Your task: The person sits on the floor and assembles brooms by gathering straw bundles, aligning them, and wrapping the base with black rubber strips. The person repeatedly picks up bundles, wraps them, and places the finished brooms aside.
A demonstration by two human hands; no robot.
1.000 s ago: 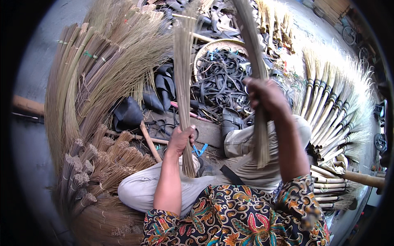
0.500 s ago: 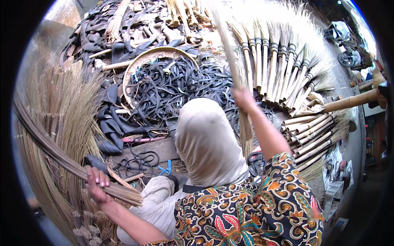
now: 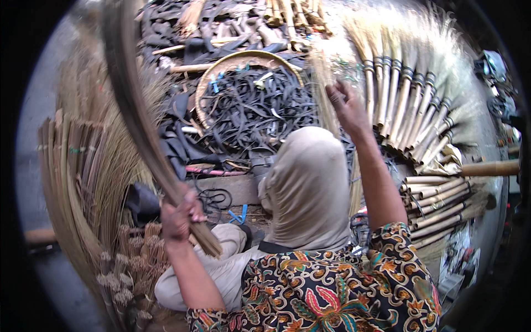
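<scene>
My left hand [image 3: 178, 218] is wrapped round the lower part of a long bundle of brown broom sticks [image 3: 133, 105]. The bundle slants up to the far left, its cut ends just past my fist, over my folded leg. My right hand [image 3: 347, 105] is raised beyond my knee [image 3: 310, 182], empty, its fingers loosely bent and apart. Just left of it, a paler bundle of broom bristles [image 3: 323, 91] lies on the ground and runs behind the knee, which hides part of it. Motion smears the upper end of the held bundle.
A round woven tray [image 3: 202, 91] holds black rubber strips [image 3: 254, 110]. Finished brooms [image 3: 406, 88] fan out at the far right, with more handles [image 3: 437, 207] stacked nearer. Tall bundles of sticks [image 3: 83, 149] stand at my left. Rubber scraps [image 3: 232, 22] lie at the back.
My right hand has let go of the pale bundle, which now lies on the ground. My left hand has moved right and swung its stick bundle more upright.
</scene>
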